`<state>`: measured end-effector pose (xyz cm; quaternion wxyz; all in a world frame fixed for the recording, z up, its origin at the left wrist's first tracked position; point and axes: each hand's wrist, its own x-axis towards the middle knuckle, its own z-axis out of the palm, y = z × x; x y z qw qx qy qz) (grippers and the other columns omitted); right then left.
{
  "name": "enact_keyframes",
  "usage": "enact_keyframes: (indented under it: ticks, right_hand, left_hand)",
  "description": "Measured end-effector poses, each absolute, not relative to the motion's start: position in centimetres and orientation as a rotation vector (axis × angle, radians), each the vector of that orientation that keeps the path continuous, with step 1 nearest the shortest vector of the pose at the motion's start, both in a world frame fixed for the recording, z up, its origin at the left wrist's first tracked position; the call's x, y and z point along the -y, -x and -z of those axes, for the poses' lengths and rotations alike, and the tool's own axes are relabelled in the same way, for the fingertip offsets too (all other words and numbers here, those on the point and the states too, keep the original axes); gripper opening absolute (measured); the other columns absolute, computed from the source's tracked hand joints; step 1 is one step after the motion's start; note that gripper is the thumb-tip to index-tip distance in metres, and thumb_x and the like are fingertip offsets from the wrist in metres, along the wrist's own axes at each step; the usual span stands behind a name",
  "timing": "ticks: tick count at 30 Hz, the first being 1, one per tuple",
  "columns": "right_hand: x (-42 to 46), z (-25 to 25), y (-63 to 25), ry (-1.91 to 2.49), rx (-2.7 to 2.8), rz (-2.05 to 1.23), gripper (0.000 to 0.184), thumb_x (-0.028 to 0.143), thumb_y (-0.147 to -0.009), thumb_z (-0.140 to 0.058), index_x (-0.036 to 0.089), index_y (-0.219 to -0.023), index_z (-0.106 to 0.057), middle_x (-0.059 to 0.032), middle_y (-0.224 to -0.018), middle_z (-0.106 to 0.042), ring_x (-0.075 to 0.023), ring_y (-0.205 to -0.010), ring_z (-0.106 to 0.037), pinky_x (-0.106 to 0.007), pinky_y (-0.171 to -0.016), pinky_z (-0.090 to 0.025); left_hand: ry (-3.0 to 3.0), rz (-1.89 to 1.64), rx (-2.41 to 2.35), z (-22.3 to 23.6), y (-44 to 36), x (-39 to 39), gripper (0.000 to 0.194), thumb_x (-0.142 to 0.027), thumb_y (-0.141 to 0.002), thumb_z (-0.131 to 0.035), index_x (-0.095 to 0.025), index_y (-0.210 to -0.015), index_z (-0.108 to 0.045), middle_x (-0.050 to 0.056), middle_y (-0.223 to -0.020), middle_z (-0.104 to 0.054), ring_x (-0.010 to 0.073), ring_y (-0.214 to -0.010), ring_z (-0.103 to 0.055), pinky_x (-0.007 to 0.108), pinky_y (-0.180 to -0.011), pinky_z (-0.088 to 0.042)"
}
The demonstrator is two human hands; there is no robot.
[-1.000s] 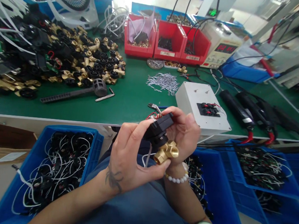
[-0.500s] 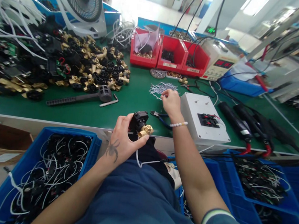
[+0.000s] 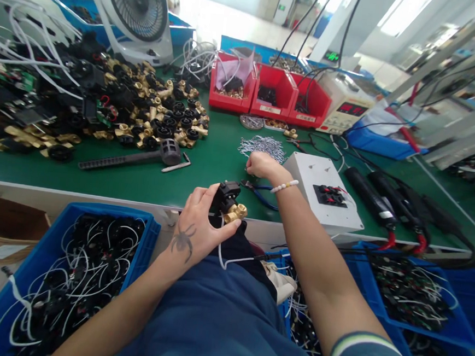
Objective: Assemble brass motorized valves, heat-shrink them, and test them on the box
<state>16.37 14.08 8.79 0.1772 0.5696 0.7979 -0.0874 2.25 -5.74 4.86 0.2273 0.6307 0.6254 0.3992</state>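
Head view: the left hand [image 3: 197, 221] holds a valve [image 3: 235, 213] just past the near edge of the worktop [image 3: 126, 183]; its grip is closed around it, fingers along the black housing [image 3: 229, 190] and thumb against the brass end, seemingly so the piece stays steady one-handed with the brass turned outward; a white cable [image 3: 226, 263] hangs below, clear of the fingers; the right hand [image 3: 264, 166] is at the near side of the heaped metal pins [image 3: 265, 144], its grip narrow with fingers curled; whether a pin is pinched there I cannot tell; the heap probably sits towards the near edge for easy reach; the pliers [image 3: 263, 194] lie at that edge, between the valve and the grey box [image 3: 329, 193], likely kept handy.
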Motion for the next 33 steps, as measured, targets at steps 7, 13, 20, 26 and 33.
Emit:
enact_keyframes:
  ticks: [7, 13, 20, 26, 33]
  right_hand:
    - [-13.5, -8.9, -14.9, -1.523, -2.255, 0.178, 0.032, 0.033, -0.098, -0.069, 0.011, -0.122, -0.068, -0.0138, -0.127, -0.067, -0.0235, -0.116, -0.067, -0.043, -0.101, -0.057]
    - [-13.4, -10.1, -14.3, -1.515, -2.217, 0.148, 0.026, 0.019, -0.092, -0.073, 0.009, -0.116, -0.074, -0.0150, -0.117, -0.074, -0.0242, -0.111, -0.071, -0.039, -0.099, -0.057]
    - [-13.5, -11.0, -16.0, -1.505, -2.182, 0.161, 0.033, 0.008, -0.080, -0.073, 0.008, -0.112, -0.080, -0.0176, -0.109, -0.077, -0.0286, -0.103, -0.073, -0.034, -0.090, -0.058]
    - [-13.1, -9.8, -15.8, -1.527, -2.235, 0.209, 0.031, 0.003, -0.076, -0.071, 0.009, -0.105, -0.081, -0.0181, -0.105, -0.078, -0.0268, -0.103, -0.074, -0.030, -0.089, -0.057]
    - [-12.3, -9.2, -16.4, -1.729, -2.514, 0.289, 0.032, 0.006, -0.085, -0.060, 0.009, -0.113, -0.075, -0.0159, -0.109, -0.076, -0.0231, -0.105, -0.071, -0.030, -0.091, -0.054]
  left_hand:
    - [-1.659, -1.164, -1.620, -4.2, -2.7, 5.5, 0.073, -0.039, -0.074, -0.077, -0.018, -0.140, -0.053, 0.009, -0.119, -0.055, 0.0285, -0.113, -0.062, 0.050, -0.106, -0.055]
    - [-1.683, -1.170, -1.601, -4.1, -2.7, 5.6, 0.072, -0.038, -0.075, -0.077, -0.019, -0.140, -0.053, 0.009, -0.119, -0.055, 0.0296, -0.116, -0.061, 0.052, -0.106, -0.055]
    - [-1.660, -1.189, -1.566, -3.9, -2.5, 5.6, 0.072, -0.039, -0.077, -0.077, -0.020, -0.141, -0.051, 0.008, -0.120, -0.054, 0.0275, -0.114, -0.063, 0.049, -0.104, -0.057]
    - [-1.660, -1.213, -1.565, -3.8, -2.6, 5.6, 0.073, -0.038, -0.075, -0.078, -0.021, -0.140, -0.052, 0.008, -0.118, -0.054, 0.0271, -0.113, -0.063, 0.048, -0.102, -0.058]
    - [-1.639, -1.271, -1.518, -3.2, -2.2, 5.6, 0.071, -0.043, -0.078, -0.076, -0.021, -0.141, -0.052, 0.007, -0.117, -0.053, 0.0236, -0.108, -0.064, 0.044, -0.099, -0.060]
